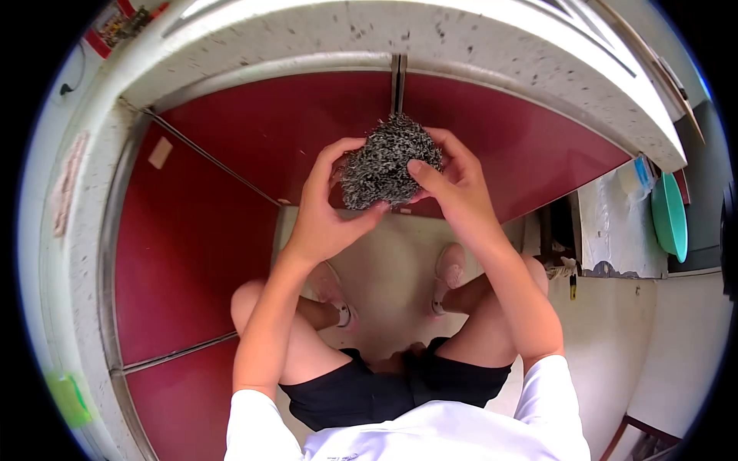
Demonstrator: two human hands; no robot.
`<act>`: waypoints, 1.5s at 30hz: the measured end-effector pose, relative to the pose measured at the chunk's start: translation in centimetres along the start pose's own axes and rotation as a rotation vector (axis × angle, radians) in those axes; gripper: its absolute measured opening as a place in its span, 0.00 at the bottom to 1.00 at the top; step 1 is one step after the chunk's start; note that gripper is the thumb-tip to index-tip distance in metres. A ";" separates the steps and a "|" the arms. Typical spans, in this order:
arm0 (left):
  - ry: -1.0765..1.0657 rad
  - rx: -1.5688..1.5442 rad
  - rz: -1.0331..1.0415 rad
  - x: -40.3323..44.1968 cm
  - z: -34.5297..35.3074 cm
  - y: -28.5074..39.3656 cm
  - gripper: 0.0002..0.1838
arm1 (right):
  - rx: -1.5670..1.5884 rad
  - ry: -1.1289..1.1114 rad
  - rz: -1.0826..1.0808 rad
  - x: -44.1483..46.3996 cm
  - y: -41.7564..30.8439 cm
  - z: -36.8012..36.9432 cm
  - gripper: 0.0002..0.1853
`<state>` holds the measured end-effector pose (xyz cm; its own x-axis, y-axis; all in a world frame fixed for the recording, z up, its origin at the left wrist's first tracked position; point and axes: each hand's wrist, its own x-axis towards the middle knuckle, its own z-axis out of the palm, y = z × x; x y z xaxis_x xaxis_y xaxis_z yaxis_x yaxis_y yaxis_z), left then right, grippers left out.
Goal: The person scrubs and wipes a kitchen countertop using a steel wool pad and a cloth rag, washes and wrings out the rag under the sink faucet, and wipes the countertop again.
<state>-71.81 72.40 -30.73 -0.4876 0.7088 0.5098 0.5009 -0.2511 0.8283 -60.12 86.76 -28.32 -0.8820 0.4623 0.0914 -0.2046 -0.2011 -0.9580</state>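
A bushy ball of grey, curly steel wool (392, 157) is held up in front of red cabinet doors. My left hand (332, 207) grips its left side, with the thumb along the lower edge and the fingers partly hidden behind it. On the right side, my right hand (455, 177) holds the same ball, its thumb pressed on the front and its fingers curled round the back. Both hands are above my knees and feet.
Red cabinet doors (492, 138) with metal frames stand ahead and to the left, under a speckled counter edge (461, 46). At the right are a green basin (670, 217) and a low ledge (619, 230). My pink shoes (450, 265) rest on the pale floor.
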 end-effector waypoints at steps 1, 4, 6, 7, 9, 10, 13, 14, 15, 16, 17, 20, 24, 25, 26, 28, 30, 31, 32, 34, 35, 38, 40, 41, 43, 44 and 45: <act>-0.018 -0.037 -0.021 -0.2 0.2 0.6 0.37 | -0.053 0.019 -0.020 -0.1 0.3 -0.2 0.20; -0.016 0.023 -0.019 -0.3 -0.5 0.7 0.32 | -0.150 0.029 -0.012 -0.5 0.2 -0.1 0.20; 0.040 0.139 -0.017 0.2 -0.7 -0.2 0.25 | -0.121 0.029 -0.086 -0.4 0.7 -0.3 0.19; 0.097 0.107 -0.018 0.5 -0.4 -0.3 0.19 | -0.122 0.015 -0.100 -0.2 1.0 -0.5 0.19; 0.138 0.027 -0.099 0.6 0.2 -0.7 0.18 | -0.137 0.015 -0.094 0.0 0.8 -0.4 0.19; 0.177 -0.051 -0.169 0.6 0.5 -0.8 0.16 | -0.152 0.015 -0.098 0.1 0.6 -0.2 0.19; 0.229 -0.133 -0.154 0.7 1.1 -0.4 0.13 | -0.082 0.048 -0.031 -0.1 0.1 0.6 0.18; 0.231 -0.135 -0.153 0.7 1.2 -0.2 0.13 | -0.084 0.047 -0.031 -0.3 -0.2 0.8 0.18; 0.244 -0.160 -0.155 0.7 1.3 0.1 0.13 | -0.096 0.049 -0.034 -0.5 -0.5 1.0 0.18; 0.257 -0.185 -0.161 0.6 1.4 0.3 0.12 | -0.108 0.053 -0.032 -0.8 -0.6 1.0 0.17; 0.258 -0.190 -0.167 0.6 1.5 0.5 0.12 | -0.111 0.054 -0.025 -1.0 -0.5 1.0 0.17; 0.202 -0.344 -0.261 0.6 1.6 1.0 0.11 | -0.100 0.052 -0.065 -1.4 0.1 0.8 0.18; 0.131 -0.482 -0.375 0.8 1.8 1.1 0.08 | -0.116 0.068 -0.029 -1.7 -0.2 0.0 0.16; 0.113 -0.526 -0.392 0.6 1.9 1.3 0.07 | -0.126 0.056 -0.031 -2.0 -0.3 0.0 0.17; 0.114 -0.530 -0.401 0.4 1.9 1.5 0.07 | -0.126 0.059 -0.022 -2.2 -0.3 0.0 0.17; 0.090 -0.589 -0.450 0.5 1.8 1.6 0.06 | -0.163 0.107 -0.055 -2.2 -0.3 0.0 0.18; 0.082 -0.600 -0.445 0.6 1.9 1.9 0.06 | -0.176 0.115 -0.060 -2.3 -0.2 -0.1 0.18; 0.077 -0.610 -0.441 0.6 2.0 1.9 0.05 | -0.136 0.103 -0.072 -2.4 -0.2 0.0 0.18; 0.075 -0.609 -0.439 0.6 2.0 1.9 0.05 | -0.095 0.091 -0.085 -2.4 -0.3 0.0 0.18; 0.092 -0.609 -0.444 0.6 2.2 1.8 0.04 | -0.085 0.091 -0.082 -2.3 -0.2 -0.1 0.18; 0.090 -0.607 -0.442 0.5 2.2 1.8 0.04 | -0.076 0.090 -0.076 -2.2 -0.1 -0.1 0.18; 0.112 -0.579 -0.468 0.4 2.0 1.6 0.03 | -0.054 0.076 -0.064 -2.1 -0.2 0.2 0.18; 0.103 -0.585 -0.457 0.3 1.7 1.3 0.03 | -0.060 0.058 -0.049 -2.2 -0.5 0.1 0.18; 0.104 -0.583 -0.455 0.3 1.6 1.4 0.03 | -0.067 0.041 -0.031 -2.3 -0.6 0.2 0.18; 0.111 -0.595 -0.443 0.2 1.4 1.6 0.03 | -0.120 0.068 -0.009 -2.5 -1.1 0.8 0.18; 0.113 -0.593 -0.444 0.1 1.4 1.6 0.03 | -0.156 0.075 -0.020 -2.5 -0.9 1.0 0.17; 0.079 -0.513 -0.414 0.0 1.3 1.5 0.06 | -0.192 0.083 -0.030 -2.5 -0.6 1.2 0.16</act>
<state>-70.09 72.89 -29.85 -0.6276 0.7685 0.1251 -0.1335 -0.2645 0.9551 -58.24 84.69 -27.63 -0.8370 0.5369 0.1053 -0.1385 -0.0218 -0.9901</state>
